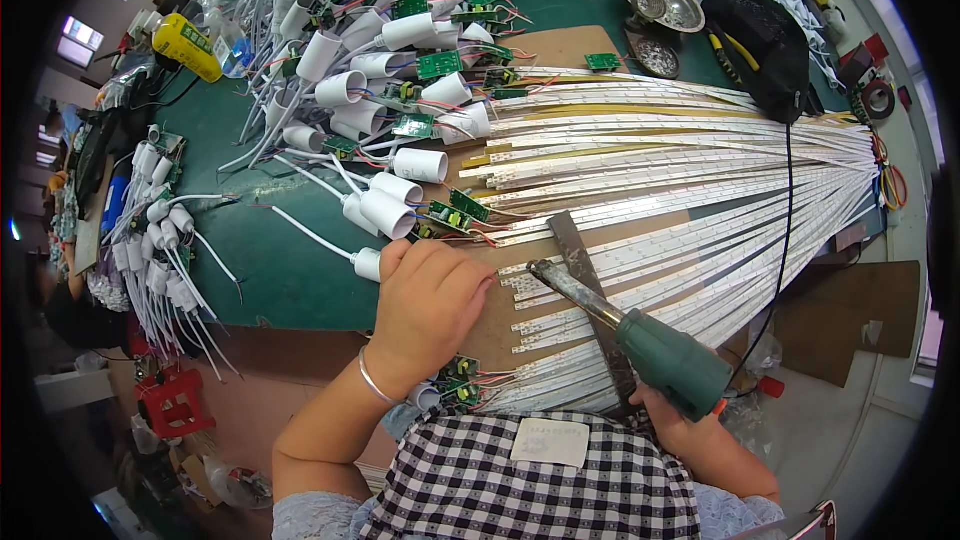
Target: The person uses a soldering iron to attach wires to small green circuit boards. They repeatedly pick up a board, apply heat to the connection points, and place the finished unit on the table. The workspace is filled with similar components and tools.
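My left hand (430, 295) is closed in a pinch beside the left ends of the white LED strips (640, 202). What its fingers hold is hidden. A white lamp cap (367, 263) with a white cable sticks out from behind this hand. My right hand (685, 428) is closed around the lower end of a soldering iron (665, 360) with a green handle. The iron's dark tip points up-left at the strip ends, a short way right of my left fingers. Beneath the iron, a dark flat bar (578, 255) lies across the strips.
White lamp caps wired to green circuit boards (438, 65) pile up at the far left. A metal dish (660, 0) and a black cloth-like bundle (760, 50) stand at the back right; a black cord (787, 210) hangs over the strips. A yellow bottle (187, 46) lies far left.
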Tool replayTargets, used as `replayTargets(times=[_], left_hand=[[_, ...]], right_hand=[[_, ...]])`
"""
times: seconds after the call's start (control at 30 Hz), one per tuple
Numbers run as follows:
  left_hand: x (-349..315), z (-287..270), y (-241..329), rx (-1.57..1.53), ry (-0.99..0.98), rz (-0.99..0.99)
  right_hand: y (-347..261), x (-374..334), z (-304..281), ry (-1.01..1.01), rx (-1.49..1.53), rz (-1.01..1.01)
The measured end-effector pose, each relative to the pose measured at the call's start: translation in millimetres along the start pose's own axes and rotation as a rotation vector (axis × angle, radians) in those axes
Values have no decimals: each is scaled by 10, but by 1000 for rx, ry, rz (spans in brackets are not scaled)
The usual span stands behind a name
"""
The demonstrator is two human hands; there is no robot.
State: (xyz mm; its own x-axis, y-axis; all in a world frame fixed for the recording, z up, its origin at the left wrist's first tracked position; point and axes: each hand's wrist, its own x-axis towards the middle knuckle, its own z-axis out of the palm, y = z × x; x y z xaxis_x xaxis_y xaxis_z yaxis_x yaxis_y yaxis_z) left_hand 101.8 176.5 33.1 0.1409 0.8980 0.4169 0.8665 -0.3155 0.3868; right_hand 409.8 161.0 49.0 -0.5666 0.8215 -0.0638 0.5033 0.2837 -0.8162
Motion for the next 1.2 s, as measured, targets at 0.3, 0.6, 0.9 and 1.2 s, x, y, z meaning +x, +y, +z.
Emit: replayTargets(times=[0.3,0.6,0.9,1.2], left_hand=[[65,-119,48,91,-164,-70],[43,-35,73,7,-71,-70],[-10,7,46,-35,0,-76],[-1,77,66,31,56,-91]], right_hand=[[-13,43,0,-7,40,-25],[-16,-27,51,81,134,189],[-4,-38,37,58,128,196],[-47,8,19,39,92,169]])
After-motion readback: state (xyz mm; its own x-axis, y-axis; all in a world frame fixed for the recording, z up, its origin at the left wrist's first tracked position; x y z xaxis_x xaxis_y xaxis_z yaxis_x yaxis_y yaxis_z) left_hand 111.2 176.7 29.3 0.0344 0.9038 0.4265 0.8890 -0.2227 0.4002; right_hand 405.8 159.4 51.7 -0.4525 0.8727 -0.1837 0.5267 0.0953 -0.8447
